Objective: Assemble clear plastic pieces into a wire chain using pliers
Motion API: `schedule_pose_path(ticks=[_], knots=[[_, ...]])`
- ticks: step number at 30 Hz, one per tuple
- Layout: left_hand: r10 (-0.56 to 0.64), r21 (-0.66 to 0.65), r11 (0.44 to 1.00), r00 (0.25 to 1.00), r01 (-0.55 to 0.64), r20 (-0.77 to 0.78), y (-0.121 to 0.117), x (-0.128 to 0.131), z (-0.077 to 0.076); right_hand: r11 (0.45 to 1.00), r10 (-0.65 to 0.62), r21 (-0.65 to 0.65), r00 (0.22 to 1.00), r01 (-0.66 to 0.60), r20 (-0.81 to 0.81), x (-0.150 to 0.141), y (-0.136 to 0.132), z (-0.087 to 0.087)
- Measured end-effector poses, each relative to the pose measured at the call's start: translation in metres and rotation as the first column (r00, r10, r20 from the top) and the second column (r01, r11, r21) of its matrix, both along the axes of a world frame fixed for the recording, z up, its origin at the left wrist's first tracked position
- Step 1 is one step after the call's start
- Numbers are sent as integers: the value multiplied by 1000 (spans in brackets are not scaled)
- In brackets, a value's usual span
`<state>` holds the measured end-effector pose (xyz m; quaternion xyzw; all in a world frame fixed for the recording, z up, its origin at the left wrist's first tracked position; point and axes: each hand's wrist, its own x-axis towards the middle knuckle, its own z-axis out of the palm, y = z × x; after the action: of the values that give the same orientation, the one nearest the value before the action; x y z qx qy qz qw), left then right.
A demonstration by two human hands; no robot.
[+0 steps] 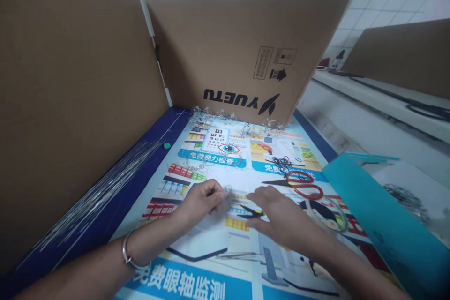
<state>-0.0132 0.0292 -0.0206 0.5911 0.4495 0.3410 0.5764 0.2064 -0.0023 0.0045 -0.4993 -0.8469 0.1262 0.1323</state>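
Observation:
My left hand point(207, 197) is closed in a pinch, with a silver bangle on its wrist. A small loop of thin wire point(228, 191) pokes out from its fingertips. My right hand point(277, 211) curls round a pair of small black snips point(250, 212); their blades are parted and point toward my left hand, and the handles are hidden in the palm. Just beyond that hand lie red-handled scissors point(298, 184) on the printed sheet point(242, 253). A heap of dark wire rings point(281, 163) sits above them.
Long straight wires point(105, 187) lie along the left, near a green cap point(167, 146). Cardboard panels point(228, 51) stand at the left and back. Shiny wire pieces point(225, 115) line the back panel's foot. At right is a turquoise box point(383, 225) holding coiled wire point(408, 201).

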Motion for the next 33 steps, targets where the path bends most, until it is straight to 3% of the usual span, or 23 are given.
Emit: schedule_pose_path(ticks=[4,7,11,21,26,33], knots=[[74,-44,996,997,-75,-28,4,-4,-6,978,-22,203,947,-46,320,21,-14,-18],[104,-57,993,993,-107,-52,8,-6,-9,946,-31,307,911,-107,411,23,-22,-34],[128,-56,989,988,-134,-85,12,-7,-11,923,-56,361,878,-137,476,16,-27,-39],[73,-39,996,993,-77,-94,7,-7,-6,919,-127,393,926,-25,355,16,-9,-52],[24,-78,997,998,-19,57,7,-6,-2,922,-114,388,962,9,249,14,-5,-59],[-9,-173,984,984,41,180,7,-8,1,892,-10,447,984,-70,175,0,2,-53]])
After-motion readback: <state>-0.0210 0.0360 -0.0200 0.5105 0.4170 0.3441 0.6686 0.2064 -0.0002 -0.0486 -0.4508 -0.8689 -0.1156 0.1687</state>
